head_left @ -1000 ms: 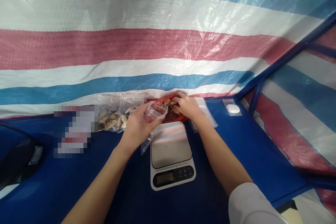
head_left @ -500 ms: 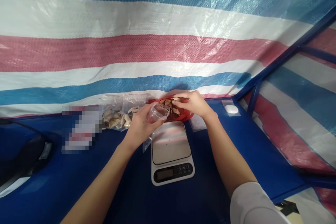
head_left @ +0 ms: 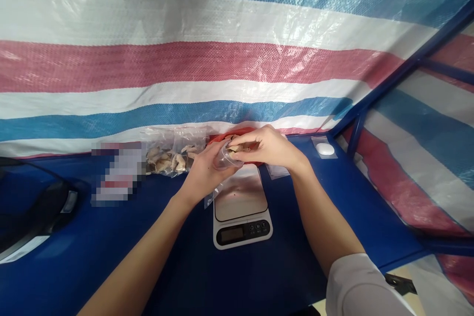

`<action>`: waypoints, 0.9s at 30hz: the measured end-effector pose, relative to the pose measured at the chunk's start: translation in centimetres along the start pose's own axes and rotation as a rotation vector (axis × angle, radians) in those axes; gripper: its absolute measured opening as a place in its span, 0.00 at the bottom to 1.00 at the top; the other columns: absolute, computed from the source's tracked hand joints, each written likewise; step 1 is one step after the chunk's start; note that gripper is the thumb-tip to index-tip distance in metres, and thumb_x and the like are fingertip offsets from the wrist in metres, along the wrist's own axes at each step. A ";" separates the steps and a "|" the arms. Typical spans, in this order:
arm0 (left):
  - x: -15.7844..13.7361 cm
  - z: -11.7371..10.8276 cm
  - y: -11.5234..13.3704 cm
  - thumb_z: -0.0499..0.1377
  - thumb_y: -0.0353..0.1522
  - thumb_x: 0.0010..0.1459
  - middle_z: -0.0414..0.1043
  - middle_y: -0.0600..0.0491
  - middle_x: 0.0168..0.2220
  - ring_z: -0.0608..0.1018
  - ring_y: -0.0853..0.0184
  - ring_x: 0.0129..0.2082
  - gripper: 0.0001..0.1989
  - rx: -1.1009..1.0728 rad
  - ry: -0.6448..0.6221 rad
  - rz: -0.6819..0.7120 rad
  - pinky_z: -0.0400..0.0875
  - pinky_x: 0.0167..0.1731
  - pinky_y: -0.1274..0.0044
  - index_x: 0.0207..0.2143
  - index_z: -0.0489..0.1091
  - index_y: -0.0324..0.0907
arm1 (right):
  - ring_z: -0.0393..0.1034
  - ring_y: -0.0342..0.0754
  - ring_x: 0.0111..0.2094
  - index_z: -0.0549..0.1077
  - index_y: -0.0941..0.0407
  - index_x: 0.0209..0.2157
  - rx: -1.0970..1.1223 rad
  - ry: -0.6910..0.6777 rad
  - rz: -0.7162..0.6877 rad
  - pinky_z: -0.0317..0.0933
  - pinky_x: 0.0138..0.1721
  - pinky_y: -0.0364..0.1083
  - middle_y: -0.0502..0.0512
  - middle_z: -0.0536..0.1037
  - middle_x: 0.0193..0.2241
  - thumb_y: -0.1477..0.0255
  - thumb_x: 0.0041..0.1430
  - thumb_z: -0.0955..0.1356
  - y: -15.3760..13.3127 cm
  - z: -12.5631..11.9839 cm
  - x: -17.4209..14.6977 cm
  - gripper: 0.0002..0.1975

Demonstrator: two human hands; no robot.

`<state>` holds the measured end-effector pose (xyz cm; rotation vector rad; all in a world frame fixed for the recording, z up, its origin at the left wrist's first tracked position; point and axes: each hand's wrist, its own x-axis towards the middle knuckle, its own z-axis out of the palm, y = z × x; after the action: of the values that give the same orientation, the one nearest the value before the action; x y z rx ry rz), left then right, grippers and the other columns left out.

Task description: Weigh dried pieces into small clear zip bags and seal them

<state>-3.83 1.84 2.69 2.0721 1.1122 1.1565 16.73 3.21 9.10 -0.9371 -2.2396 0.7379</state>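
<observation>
My left hand is wrapped round a clear plastic cup, tilted above the back of the kitchen scale. At the cup's mouth my right hand pinches a pale dried slice; its exact kind I cannot make out. Behind both hands lies an open red plastic bag with more dried slices, mostly hidden now. A few dark crumbs dot the scale's plate. Part of a small clear bag shows under my left hand, beside the scale.
Clear zip bags of dried slices lie at the back left, by a blurred packet. A black strapped object is far left. A small bag with a white oval item lies right on the blue table. Striped sheeting rises behind.
My right hand has moved left from over the red bag to the cup's mouth, carrying a dried slice. My left hand still holds the cup. The view has shifted slightly.
</observation>
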 end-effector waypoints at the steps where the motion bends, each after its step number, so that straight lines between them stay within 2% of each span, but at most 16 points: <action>1: 0.0 -0.1 0.0 0.69 0.42 0.53 0.75 0.46 0.57 0.77 0.52 0.57 0.31 0.002 -0.001 0.009 0.71 0.60 0.60 0.58 0.70 0.46 | 0.70 0.44 0.31 0.83 0.53 0.36 -0.026 -0.009 -0.005 0.62 0.36 0.44 0.48 0.79 0.30 0.67 0.61 0.71 -0.3 0.0 0.0 0.07; 5: 0.0 -0.2 -0.1 0.69 0.41 0.54 0.75 0.45 0.58 0.77 0.52 0.58 0.30 0.001 -0.002 0.043 0.71 0.60 0.61 0.58 0.70 0.45 | 0.64 0.42 0.27 0.82 0.53 0.33 -0.116 -0.030 -0.005 0.56 0.33 0.43 0.46 0.76 0.25 0.72 0.60 0.70 -1.0 0.2 0.1 0.06; 8: 0.0 -0.1 -0.1 0.70 0.41 0.53 0.74 0.45 0.58 0.76 0.52 0.58 0.32 -0.004 0.000 0.044 0.71 0.60 0.60 0.59 0.70 0.44 | 0.62 0.41 0.26 0.81 0.52 0.33 -0.153 -0.043 -0.017 0.55 0.33 0.43 0.46 0.77 0.27 0.73 0.60 0.69 -1.1 0.5 0.3 0.07; 18: 0.1 -0.2 -0.3 0.69 0.40 0.53 0.76 0.45 0.55 0.78 0.53 0.55 0.31 -0.021 0.000 0.040 0.74 0.56 0.63 0.58 0.70 0.42 | 0.66 0.41 0.29 0.81 0.54 0.36 -0.105 -0.069 -0.064 0.56 0.34 0.42 0.48 0.79 0.30 0.73 0.62 0.70 -1.0 0.5 0.5 0.05; 21: 0.1 -0.3 -0.4 0.69 0.43 0.53 0.76 0.46 0.56 0.78 0.53 0.55 0.32 -0.023 0.005 -0.001 0.73 0.57 0.62 0.59 0.70 0.44 | 0.72 0.44 0.34 0.82 0.54 0.40 -0.046 -0.031 -0.072 0.61 0.39 0.43 0.51 0.82 0.37 0.71 0.62 0.70 -0.5 -0.2 0.2 0.07; 24: 0.1 -0.6 -0.4 0.69 0.43 0.53 0.78 0.47 0.53 0.79 0.54 0.53 0.32 0.015 0.018 -0.039 0.72 0.57 0.62 0.59 0.70 0.43 | 0.75 0.48 0.40 0.82 0.53 0.43 -0.011 0.028 -0.021 0.64 0.43 0.45 0.53 0.82 0.45 0.70 0.61 0.71 0.9 -1.1 -0.2 0.10; 25: 0.2 -0.7 -0.4 0.68 0.43 0.53 0.79 0.47 0.52 0.79 0.54 0.52 0.32 0.028 0.028 -0.045 0.72 0.57 0.62 0.58 0.71 0.43 | 0.76 0.47 0.39 0.82 0.53 0.43 -0.025 0.038 0.021 0.64 0.43 0.45 0.53 0.83 0.45 0.70 0.61 0.71 1.5 -1.4 -0.3 0.10; 27: 0.3 -0.8 -0.4 0.68 0.43 0.53 0.79 0.46 0.50 0.80 0.54 0.50 0.30 0.045 0.044 -0.054 0.73 0.55 0.63 0.57 0.72 0.42 | 0.75 0.46 0.35 0.83 0.53 0.41 -0.101 0.036 0.122 0.64 0.41 0.45 0.51 0.84 0.38 0.70 0.61 0.70 2.9 -1.6 -0.4 0.09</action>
<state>-4.63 2.32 2.96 2.0457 1.2185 1.1665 19.30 5.06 8.12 -1.1355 -2.2210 0.6603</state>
